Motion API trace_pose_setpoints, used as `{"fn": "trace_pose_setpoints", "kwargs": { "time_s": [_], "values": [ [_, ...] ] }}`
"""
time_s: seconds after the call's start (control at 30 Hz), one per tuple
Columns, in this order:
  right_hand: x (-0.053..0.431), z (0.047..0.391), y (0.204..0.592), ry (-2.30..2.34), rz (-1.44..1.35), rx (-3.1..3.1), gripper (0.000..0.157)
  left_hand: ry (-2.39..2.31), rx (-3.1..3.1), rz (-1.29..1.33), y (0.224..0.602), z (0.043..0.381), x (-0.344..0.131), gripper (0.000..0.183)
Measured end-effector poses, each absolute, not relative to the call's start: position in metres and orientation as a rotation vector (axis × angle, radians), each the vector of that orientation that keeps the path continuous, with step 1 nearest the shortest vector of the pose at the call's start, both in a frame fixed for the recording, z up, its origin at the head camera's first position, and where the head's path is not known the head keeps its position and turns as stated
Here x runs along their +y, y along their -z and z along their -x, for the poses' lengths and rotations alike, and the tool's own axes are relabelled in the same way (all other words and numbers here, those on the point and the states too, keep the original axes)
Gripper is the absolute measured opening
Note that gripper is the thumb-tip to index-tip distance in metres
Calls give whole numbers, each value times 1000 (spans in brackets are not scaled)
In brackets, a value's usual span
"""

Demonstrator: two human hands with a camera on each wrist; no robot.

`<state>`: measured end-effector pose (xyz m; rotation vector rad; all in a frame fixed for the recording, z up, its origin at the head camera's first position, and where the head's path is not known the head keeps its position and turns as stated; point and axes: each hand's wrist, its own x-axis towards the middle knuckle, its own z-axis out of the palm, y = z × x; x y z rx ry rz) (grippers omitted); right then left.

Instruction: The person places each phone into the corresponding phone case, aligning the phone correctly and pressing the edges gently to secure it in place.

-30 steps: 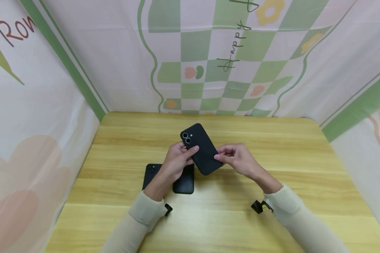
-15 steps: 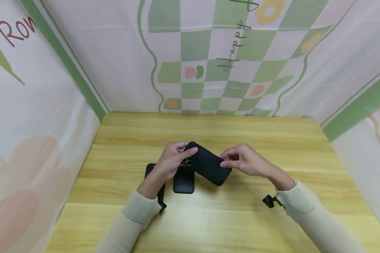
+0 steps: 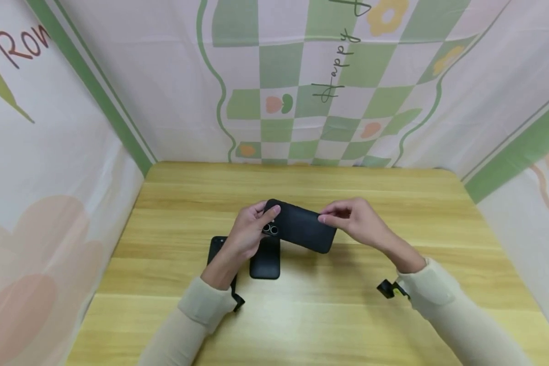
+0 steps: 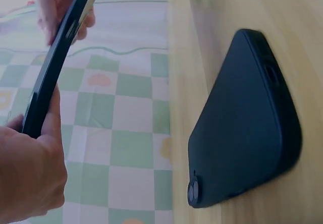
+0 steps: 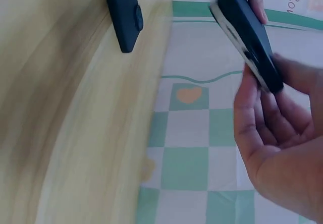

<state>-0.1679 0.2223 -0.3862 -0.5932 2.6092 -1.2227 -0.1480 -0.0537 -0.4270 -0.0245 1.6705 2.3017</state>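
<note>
A phone in a black case [image 3: 304,231] is held above the table, its back with two ringed lenses facing up. My left hand [image 3: 247,229] grips its lens end, thumb on top and fingers beneath. At the opposite end, my right hand [image 3: 359,223] pinches the far corner between thumb and fingers. A pale edge shows along one side of the cased phone [image 5: 247,37] in the right wrist view; whether it is fully seated in the case I cannot tell. Below, a black phone-shaped piece [image 3: 265,262] lies on the table, its upper end hidden.
A second black phone-shaped piece [image 3: 216,246] lies further left, partly covered by my left forearm. The wooden table [image 3: 393,193] meets a patterned cloth backdrop [image 3: 274,76]. Small black wrist cameras [image 3: 386,288] stick out by both cuffs.
The held phone has turned from steeply slanted to nearly crosswise, its lens end now at the left. My right hand has moved rightward with its end, rising slightly in the last half second.
</note>
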Motion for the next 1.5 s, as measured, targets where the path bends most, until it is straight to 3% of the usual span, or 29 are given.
{"fn": "trace_pose_setpoints", "kwargs": {
  "time_s": [0.33,0.57,0.97,1.5],
  "values": [
    [216,170,400,1694,182,2254,32,-2437,1643,133,427,148,-48,53],
    [217,168,406,1926,124,2011,19,-2481,1591,158,427,150,-47,47],
    [217,165,410,2023,123,1959,20,-2487,1522,197,426,151,-45,55],
    [213,157,425,2028,34,1922,14,-2560,1534,246,428,152,-44,45]
  ]
}}
